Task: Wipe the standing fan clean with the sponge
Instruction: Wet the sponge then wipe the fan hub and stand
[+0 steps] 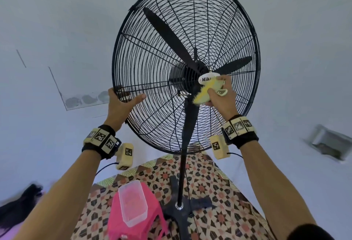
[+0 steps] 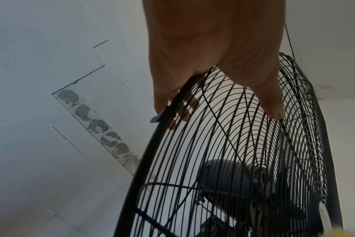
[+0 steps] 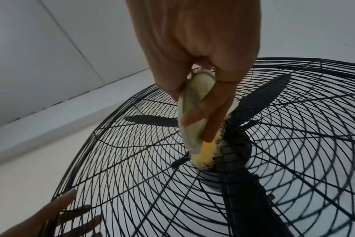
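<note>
Two hands work: right hand (image 1: 221, 96) grips sponge (image 1: 204, 94) against fan (image 1: 171, 30) hub, left hand (image 1: 122, 102) clasps its rim.

Your right hand (image 3: 195, 52) grips the yellow sponge (image 3: 195, 121), pressing its fuzzy end against the fan (image 3: 294, 144) grille's hub. Your left hand (image 3: 57, 214) holds the grille's near-left rim.

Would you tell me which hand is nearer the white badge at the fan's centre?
Right. The right hand presses the sponge against the badge; the left hand grips the guard's rim, far left.
</note>
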The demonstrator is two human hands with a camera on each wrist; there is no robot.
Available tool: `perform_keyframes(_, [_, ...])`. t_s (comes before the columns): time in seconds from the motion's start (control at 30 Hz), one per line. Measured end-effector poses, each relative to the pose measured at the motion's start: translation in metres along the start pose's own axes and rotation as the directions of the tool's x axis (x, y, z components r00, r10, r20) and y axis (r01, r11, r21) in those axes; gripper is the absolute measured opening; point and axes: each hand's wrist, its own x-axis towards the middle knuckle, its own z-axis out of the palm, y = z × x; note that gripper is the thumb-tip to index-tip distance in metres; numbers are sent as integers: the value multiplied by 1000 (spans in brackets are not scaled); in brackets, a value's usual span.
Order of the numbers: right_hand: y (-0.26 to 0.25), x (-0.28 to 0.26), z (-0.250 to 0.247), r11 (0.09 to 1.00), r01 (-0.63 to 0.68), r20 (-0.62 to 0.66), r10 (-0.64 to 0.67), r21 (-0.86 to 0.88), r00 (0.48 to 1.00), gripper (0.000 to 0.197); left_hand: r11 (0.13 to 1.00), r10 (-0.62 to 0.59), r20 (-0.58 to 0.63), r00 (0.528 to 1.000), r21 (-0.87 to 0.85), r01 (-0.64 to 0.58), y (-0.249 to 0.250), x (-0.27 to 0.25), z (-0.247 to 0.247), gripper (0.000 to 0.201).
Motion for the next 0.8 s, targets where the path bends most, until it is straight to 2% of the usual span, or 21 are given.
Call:
perform_keyframes(0.07, [-8, 1, 0, 988, 134, -53, -138, -72, 989, 56, 1000, -3, 2, 1000, 0, 3, -1, -1, -1, 118])
perform_keyframes(0.1, [-11, 4, 2, 969, 193, -88, -208, -156, 974, 56, 1000, -4, 4, 1000, 1, 4, -2, -2, -1, 119])
perform_keyframes(0.2, [-24, 10, 17, 854, 266, -137, -359, -447, 923, 46, 1000, -1, -2, 1000, 3, 1, -2, 0, 0, 120])
perform_keyframes(0.27, [-26, 4, 34, 813, 283, -90, -377, -509, 922, 42, 1000, 1, -3, 1000, 8, -1, -2, 1, 0, 116])
perform_keyframes(0.3, [-22, -1, 41, 822, 311, -62, -384, -476, 921, 39, 1000, 4, -2, 1000, 6, -4, -3, 1, 1, 114])
perform_keyframes(0.37, [-16, -10, 43, 921, 328, -69, -349, -210, 935, 31, 1000, 11, -6, 1000, -5, -11, -5, 2, 0, 113])
perform_keyframes(0.4, [-14, -10, 39, 962, 271, -107, -272, -29, 956, 28, 1000, 12, -7, 1000, -5, -12, -6, 3, -1, 114])
perform_keyframes(0.47, [-9, -7, 26, 960, 166, -248, -108, 225, 963, 27, 1000, 12, -3, 1000, 5, -12, -7, 3, -2, 117])
perform_keyframes(0.5, [-8, -3, 20, 955, 172, -320, -90, 240, 943, 27, 1000, 16, -3, 1000, 5, -16, -8, 4, -2, 117])
perform_keyframes(0.57, [-8, 2, 16, 965, 235, -398, -171, 118, 901, 25, 1000, 21, -6, 1000, -4, -21, -9, 5, 0, 116])
perform_keyframes(0.63, [-9, 0, 23, 951, 305, -354, -305, -58, 884, 24, 1000, 25, -12, 1000, -2, -25, -10, 6, 1, 114])
perform_keyframes(0.7, [-5, -10, 32, 915, 359, -253, -396, -183, 883, 22, 1000, 25, -14, 1000, 2, -25, -10, 7, 2, 115])
perform_keyframes(0.77, [2, -18, 37, 912, 365, -196, -399, -189, 896, 23, 1000, 24, -16, 1000, 6, -24, -13, 8, 0, 116])
perform_keyframes(0.8, [3, -23, 36, 937, 325, -175, -344, -128, 922, 26, 1000, 21, -17, 1000, 6, -21, -14, 9, -1, 116])
